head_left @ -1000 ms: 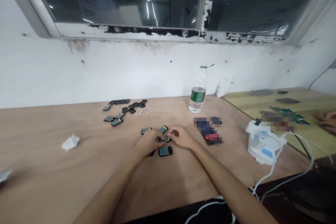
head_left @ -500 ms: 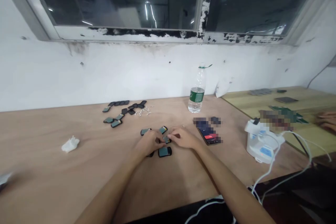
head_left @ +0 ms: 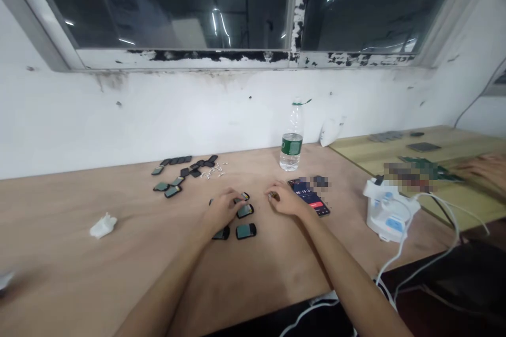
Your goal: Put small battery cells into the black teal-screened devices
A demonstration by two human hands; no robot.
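Observation:
My left hand hovers over or rests on a cluster of small black devices with grey-green screens, its fingers bent and a little apart, partly covering some of them. One device lies by its fingertips, and another device lies nearer to me. To the right, my right hand has thumb and fingers pinched together beside a phone. Something tiny seems to be at that pinch, too small to name.
Farther back lie more black devices and scattered small white pieces. A water bottle stands near the wall. Crumpled tissue is at left. A white cabled device stands right, near another person's hand.
My right hand has moved right, away from the middle device, which now shows more fully. My left hand stays over the cluster. The view has shifted slightly.

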